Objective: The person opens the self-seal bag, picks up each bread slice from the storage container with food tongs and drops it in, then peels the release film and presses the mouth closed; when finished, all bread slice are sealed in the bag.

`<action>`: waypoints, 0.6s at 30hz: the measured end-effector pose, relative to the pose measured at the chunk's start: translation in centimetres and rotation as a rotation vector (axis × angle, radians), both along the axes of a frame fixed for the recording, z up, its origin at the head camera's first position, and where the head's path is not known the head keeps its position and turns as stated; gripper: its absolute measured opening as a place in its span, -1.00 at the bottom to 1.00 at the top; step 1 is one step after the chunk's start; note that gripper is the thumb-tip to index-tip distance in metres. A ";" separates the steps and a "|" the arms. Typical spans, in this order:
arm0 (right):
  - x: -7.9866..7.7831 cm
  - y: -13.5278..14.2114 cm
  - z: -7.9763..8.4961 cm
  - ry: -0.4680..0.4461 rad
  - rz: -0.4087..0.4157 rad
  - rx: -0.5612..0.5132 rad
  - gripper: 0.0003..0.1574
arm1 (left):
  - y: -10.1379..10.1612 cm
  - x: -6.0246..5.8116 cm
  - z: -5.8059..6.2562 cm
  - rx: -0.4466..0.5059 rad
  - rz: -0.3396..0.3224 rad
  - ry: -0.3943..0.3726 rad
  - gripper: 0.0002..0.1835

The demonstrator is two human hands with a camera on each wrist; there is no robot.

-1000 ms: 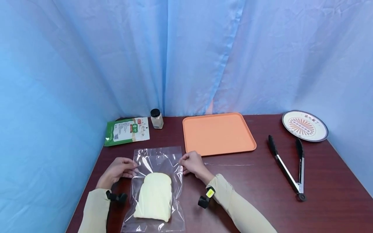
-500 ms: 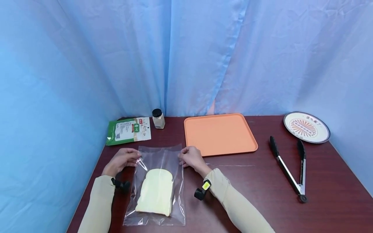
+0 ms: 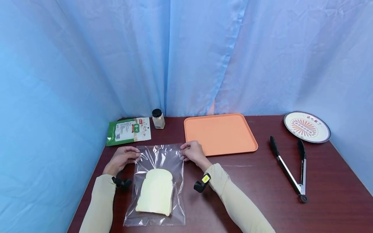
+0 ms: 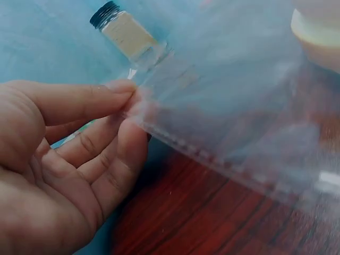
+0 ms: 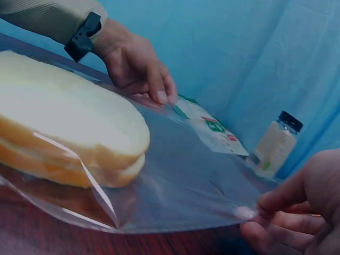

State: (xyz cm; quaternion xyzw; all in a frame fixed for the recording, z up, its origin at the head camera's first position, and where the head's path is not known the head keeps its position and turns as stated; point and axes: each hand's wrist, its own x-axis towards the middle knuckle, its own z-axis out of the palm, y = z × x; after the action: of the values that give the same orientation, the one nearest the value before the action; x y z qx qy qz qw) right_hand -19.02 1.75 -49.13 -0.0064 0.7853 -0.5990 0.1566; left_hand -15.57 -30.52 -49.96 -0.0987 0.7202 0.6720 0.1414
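Observation:
Slices of white bread [image 3: 155, 192] lie stacked inside a clear plastic bag [image 3: 177, 210] on the table, the bag's far end spread between both hands. My left hand [image 3: 123, 158] pinches its far left corner between thumb and fingers; the left wrist view shows the bag's side edge [image 4: 212, 163] running away from that pinch. At the far right corner, my right hand [image 3: 193, 152] pinches the film too. In the right wrist view two bread slices [image 5: 74, 117] show within the film, one on the other.
Behind the bag are a green and white packet [image 3: 128, 131] and a black-lidded jar [image 3: 158, 119]. An orange tray [image 3: 220, 134] lies right of them. Farther right are opened tongs [image 3: 291, 176] and a patterned plate [image 3: 307, 127]. Blue curtains [image 3: 198, 58] hang round the dark red table [image 3: 247, 194].
Over the last second, the bag with the bread has shifted slightly away from me, both hands moving with it. Lately my right hand has risen a little farther back, and the bag's far end looks flatter.

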 end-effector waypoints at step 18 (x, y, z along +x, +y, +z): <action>-0.9 1.6 -0.5 0.195 0.175 0.085 -0.85 | -0.3 0.4 0.6 0.162 -0.022 0.039 -0.86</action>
State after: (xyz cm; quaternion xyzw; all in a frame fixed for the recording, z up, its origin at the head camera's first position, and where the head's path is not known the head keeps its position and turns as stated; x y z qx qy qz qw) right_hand -19.90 3.31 -49.67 -0.1265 0.8178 -0.5460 0.1311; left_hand -15.15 -30.85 -49.37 -0.0660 0.6672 0.7282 0.1422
